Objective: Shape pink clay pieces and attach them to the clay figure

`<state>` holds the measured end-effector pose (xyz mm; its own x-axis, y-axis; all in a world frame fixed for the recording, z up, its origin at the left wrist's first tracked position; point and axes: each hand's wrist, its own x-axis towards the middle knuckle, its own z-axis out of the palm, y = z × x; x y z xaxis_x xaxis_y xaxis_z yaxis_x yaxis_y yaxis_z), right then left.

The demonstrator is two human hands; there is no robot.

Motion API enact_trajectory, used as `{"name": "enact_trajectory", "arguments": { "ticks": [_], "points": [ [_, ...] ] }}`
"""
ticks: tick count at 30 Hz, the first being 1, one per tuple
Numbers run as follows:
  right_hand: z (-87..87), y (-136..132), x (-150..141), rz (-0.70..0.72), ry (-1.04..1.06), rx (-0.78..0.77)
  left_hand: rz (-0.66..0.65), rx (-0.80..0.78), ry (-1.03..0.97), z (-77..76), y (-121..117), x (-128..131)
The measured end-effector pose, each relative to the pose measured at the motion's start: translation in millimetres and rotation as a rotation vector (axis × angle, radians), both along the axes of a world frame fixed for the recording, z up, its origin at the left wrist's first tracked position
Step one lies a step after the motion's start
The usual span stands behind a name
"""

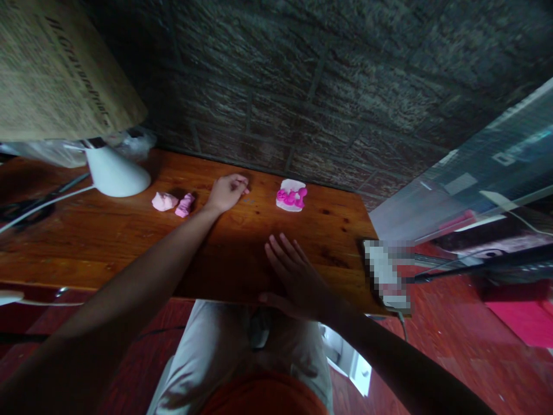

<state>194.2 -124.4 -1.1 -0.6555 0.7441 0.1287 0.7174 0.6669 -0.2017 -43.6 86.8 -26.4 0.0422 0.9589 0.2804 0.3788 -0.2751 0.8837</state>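
My left hand rests near the back of the wooden table with its fingers curled in; whatever may be inside them is hidden. Left of it lie a pale pink lump of soft clay and a darker pink twisted piece of clay. My right hand is spread at the table's front edge, fingers stretched out and holding nothing. Beyond its fingertips, toward the wall, a flat pale pink slab carries bright magenta shapes. Neither hand touches that slab.
A lamp with a white base and printed shade stands at the left. Behind it is clear plastic wrapping. Dark scissors and a white cable lie nearby. A blurred-out phone-like object sits at the right edge. A dark brick wall backs the table.
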Motion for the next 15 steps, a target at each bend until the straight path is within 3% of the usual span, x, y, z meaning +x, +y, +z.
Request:
{"name": "enact_trajectory", "arguments": {
  "ticks": [4,7,12,15],
  "points": [
    [1.5,48,-37,-0.021,0.032,0.017,-0.003,0.015,0.003,0.5,0,-1],
    [3.2,75,-49,-0.045,0.124,-0.100,-0.005,0.004,-0.011,1.4,0,-1],
    [5.3,87,-25,-0.242,0.513,-0.551,-0.014,-0.007,-0.010,0.2,0,0],
    [5.3,76,-1,-0.242,0.581,-0.616,-0.013,-0.008,-0.009,-1.7,2,1]
  ]
}}
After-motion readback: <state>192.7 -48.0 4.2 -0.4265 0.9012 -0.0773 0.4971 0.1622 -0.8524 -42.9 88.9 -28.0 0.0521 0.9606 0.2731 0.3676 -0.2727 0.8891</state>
